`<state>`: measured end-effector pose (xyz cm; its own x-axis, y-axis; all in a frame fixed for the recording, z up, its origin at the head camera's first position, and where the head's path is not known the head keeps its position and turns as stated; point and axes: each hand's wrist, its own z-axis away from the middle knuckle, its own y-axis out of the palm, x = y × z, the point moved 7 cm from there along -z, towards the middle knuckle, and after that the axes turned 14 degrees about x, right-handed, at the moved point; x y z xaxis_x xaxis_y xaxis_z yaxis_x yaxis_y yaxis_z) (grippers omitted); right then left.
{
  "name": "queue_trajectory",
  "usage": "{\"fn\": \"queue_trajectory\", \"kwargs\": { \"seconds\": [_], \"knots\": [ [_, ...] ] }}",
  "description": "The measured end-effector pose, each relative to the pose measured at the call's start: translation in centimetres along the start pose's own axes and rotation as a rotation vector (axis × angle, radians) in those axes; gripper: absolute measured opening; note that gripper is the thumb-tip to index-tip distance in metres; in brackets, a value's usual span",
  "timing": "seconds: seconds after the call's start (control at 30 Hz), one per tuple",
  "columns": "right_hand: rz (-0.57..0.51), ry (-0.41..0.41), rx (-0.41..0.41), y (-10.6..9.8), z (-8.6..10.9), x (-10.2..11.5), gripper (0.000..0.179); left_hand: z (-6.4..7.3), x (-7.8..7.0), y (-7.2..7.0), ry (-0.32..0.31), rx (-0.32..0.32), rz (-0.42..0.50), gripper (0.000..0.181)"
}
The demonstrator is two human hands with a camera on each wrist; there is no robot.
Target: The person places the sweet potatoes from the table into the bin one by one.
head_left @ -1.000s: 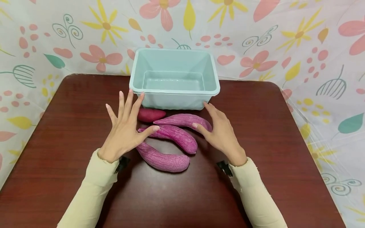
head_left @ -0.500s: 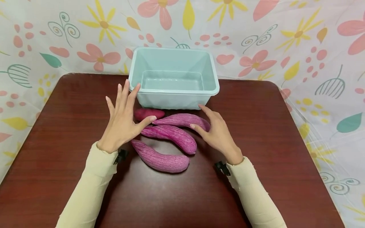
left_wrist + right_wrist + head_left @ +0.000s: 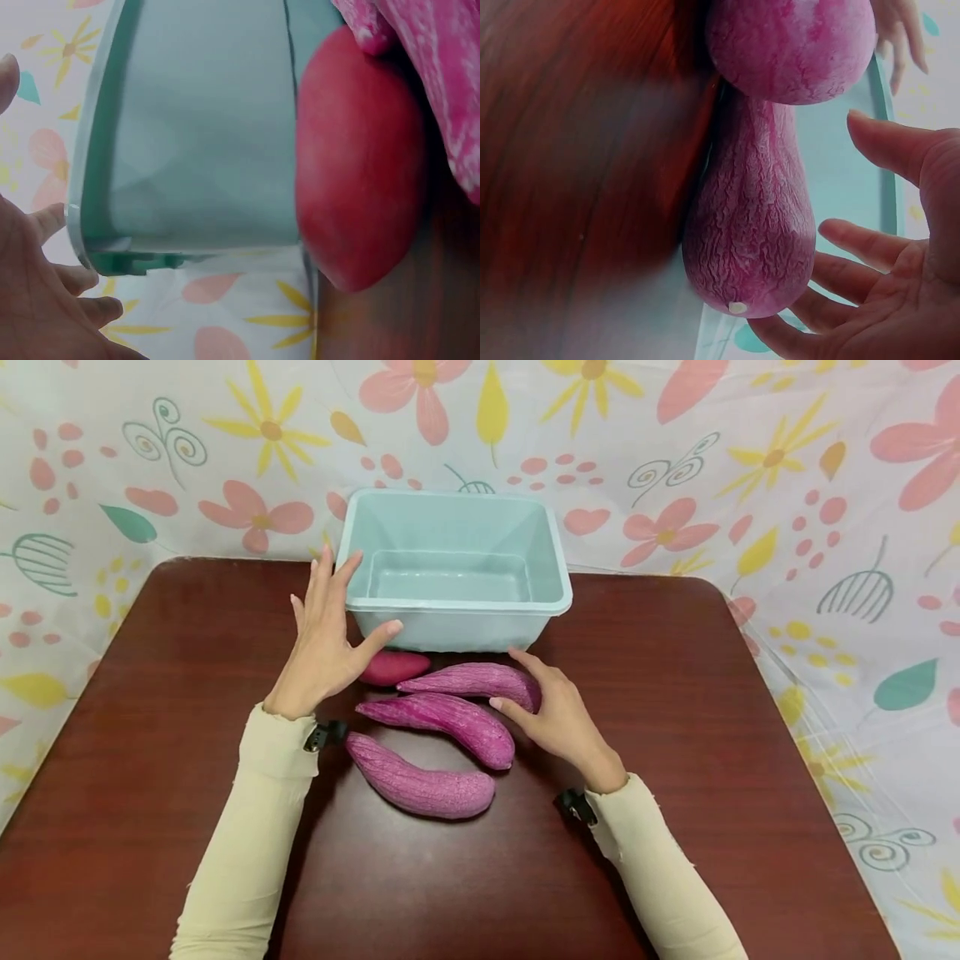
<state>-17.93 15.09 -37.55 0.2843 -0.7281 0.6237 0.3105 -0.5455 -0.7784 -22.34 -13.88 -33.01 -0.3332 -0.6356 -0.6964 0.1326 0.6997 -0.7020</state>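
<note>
Three long, curved purple vegetables with wrinkled skin lie on the table: a rear one, a middle one and a front one. Behind them, against a pale blue plastic bin, is a smooth red sweet potato. My left hand spreads its fingers by the bin's left front corner, thumb above the sweet potato. Around the rear vegetable's thick end, my right hand stands with thumb and fingers apart. In the right wrist view its fingers are loosely bent beside that vegetable, partly behind it.
The bin stands at the back of a dark brown wooden table, with nothing visible inside. A flower-printed cloth hangs behind the table and along both sides. Black wrist cameras sit under both sleeves.
My left hand has moved up and away, its thumb rising from the vegetables toward the bin's front. My right hand has shifted slightly left and down. The vegetables and bin stay put.
</note>
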Motion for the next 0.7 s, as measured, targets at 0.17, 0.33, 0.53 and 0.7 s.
{"fn": "queue_trajectory", "kwargs": {
  "seconds": [0.17, 0.33, 0.53, 0.7],
  "knots": [
    [-0.027, 0.027, 0.036, 0.9, 0.2, -0.1, 0.075, 0.0, 1.3, 0.3, -0.017, 0.001, 0.002, 0.086],
    [-0.008, 0.044, 0.056, 1.0, 0.2, -0.7, 0.076, -0.6, 1.6, 1.0, -0.005, 0.001, 0.021, 0.084],
    [-0.009, 0.027, 0.056, 0.5, -0.2, -0.8, 0.075, -1.6, 0.9, 0.8, 0.015, -0.024, 0.021, 0.076],
    [-0.008, 0.006, 0.077, 1.0, -0.7, -0.9, 0.074, -1.6, 0.6, 0.1, 0.048, -0.041, 0.034, 0.066]
  ]
}}
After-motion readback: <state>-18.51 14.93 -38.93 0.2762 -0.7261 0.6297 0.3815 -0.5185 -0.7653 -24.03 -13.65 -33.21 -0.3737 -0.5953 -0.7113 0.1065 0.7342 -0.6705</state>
